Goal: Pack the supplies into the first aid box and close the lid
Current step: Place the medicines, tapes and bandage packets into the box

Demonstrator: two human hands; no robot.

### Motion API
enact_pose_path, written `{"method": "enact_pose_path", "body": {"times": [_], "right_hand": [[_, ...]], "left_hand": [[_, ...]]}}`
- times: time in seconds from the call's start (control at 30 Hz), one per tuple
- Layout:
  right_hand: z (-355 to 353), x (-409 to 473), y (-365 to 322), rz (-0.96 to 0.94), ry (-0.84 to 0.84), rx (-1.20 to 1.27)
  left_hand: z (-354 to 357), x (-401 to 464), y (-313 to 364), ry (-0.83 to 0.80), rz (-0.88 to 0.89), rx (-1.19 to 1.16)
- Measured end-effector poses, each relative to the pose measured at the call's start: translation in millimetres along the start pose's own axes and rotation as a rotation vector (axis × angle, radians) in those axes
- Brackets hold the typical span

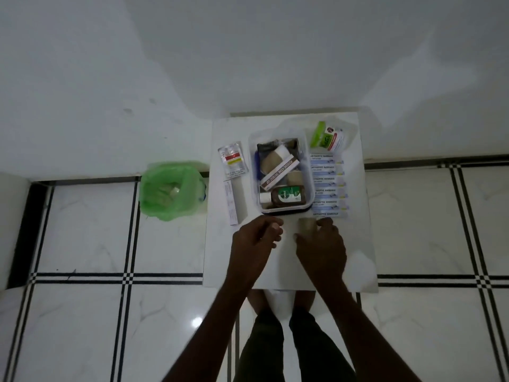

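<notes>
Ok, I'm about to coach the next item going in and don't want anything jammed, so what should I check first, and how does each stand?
1. First aid box open, lid off: ok.
2. Room left inside: not ok, the brown bottle and long ointment carton nearly fill it.
3. Right hand has a grip on the tan roll: cannot tell, fingers only flank it.
4. Left hand free: ok, it appears to hold nothing.
5. Antiseptic bandage strips packed: not ok, they lie on the table beside the box.
6. Lid within reach: cannot tell.
</notes>
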State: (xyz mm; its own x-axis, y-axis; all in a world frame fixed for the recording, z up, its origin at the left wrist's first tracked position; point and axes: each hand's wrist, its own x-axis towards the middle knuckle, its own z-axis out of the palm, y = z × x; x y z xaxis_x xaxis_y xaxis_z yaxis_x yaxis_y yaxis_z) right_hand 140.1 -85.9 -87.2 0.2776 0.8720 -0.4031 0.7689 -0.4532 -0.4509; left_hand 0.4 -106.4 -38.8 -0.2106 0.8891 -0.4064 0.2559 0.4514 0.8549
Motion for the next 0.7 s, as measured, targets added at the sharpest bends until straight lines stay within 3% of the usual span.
{"method": "enact_pose_path", "body": {"times": [0.1,0.23,0.33,0.5,0.7], "right_hand": [[9.8,0.3,2.3,-0.028,0.021,-0.016],[-2.3,-4.7,-0.1,-0.011,0.133,0.028],[-17.2,-12.9,-9.4,-0.072,0.259,0.037],[-40.5,-14.4,-45.3,-0.34,0.429,0.069],[-42.1,19.9,-85.3,-0.583,0.22,-0.067]], "left_hand": [[5.0,1.3,-38.3,0.122,0.18,0.411],[8.1,8.3,-75.0,0.087,0.193,0.857],[10.8,10.5,-75.6,0.065,0.178,0.872],[8.2,18.8,-66.1,0.033,0.102,0.776],[0.4,22.1,-70.3,0.133,0.153,0.777]]}}
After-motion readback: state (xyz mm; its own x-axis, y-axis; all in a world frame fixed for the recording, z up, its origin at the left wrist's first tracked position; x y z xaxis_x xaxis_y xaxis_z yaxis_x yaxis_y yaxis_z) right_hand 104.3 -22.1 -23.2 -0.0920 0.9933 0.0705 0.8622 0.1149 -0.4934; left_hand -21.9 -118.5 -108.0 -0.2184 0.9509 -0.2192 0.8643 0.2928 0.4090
